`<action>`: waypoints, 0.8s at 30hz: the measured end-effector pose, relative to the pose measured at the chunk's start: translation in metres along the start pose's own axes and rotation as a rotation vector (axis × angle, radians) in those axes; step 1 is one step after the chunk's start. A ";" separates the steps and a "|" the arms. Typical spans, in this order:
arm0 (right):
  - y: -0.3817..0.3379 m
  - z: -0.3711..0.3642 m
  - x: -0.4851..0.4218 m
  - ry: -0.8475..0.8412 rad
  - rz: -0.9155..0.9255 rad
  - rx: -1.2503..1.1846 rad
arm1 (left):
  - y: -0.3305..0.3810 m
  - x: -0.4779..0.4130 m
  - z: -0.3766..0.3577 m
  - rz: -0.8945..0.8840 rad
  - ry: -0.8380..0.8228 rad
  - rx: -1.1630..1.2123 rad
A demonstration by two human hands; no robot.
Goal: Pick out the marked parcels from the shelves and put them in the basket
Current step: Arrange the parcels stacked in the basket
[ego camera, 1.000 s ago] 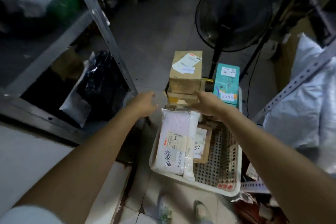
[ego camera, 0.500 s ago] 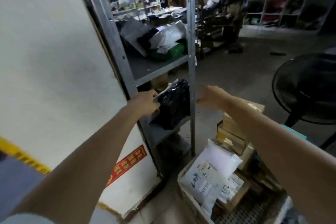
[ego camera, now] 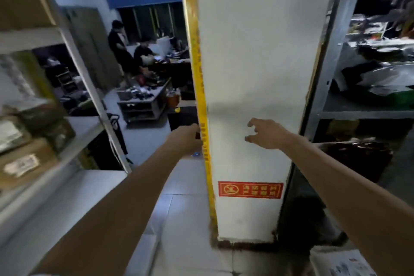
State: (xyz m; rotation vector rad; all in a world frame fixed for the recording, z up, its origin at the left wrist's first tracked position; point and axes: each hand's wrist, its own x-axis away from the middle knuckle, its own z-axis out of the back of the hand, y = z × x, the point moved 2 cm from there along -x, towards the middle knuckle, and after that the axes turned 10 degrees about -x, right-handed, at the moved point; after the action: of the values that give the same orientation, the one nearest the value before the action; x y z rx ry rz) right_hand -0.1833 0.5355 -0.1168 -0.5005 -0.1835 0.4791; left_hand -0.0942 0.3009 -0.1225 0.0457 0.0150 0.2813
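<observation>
Now | left hand (ego camera: 187, 139): fingers hidden, cannot tell | right hand (ego camera: 267, 133): fingers wide, empty | risk: knuckles clip pillar (ego camera: 253, 63); shelf (ego camera: 74, 127) parcels blurred, wrong pick likely

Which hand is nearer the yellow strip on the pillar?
Left. The left hand sits right against the yellow strip; the right hand hovers farther right, before the white pillar face.

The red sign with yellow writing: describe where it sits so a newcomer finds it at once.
Start at the wide white pillar in the middle of the view, edged on its left corner by a yellow strip. Look low on its front face, below the open, empty right hand: the red rectangular sign is stuck there. It is the only red patch on that otherwise bare white face.
</observation>
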 end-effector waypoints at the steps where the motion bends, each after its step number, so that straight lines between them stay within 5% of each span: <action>1: -0.020 -0.016 0.001 -0.036 0.031 0.005 | -0.025 0.019 -0.004 0.049 -0.010 0.018; 16: -0.257 -0.210 0.027 -0.406 0.478 -0.036 | -0.251 0.272 -0.062 0.688 -0.075 0.082; 24: -0.339 -0.300 0.027 -0.662 0.748 0.048 | -0.287 0.373 -0.083 1.080 -0.077 0.091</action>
State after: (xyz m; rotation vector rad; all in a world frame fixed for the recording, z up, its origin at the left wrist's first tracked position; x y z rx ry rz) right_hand 0.0591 0.1625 -0.2047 -0.3352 -0.6268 1.3764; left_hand 0.3414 0.1329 -0.2219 0.1541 -0.0765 1.3582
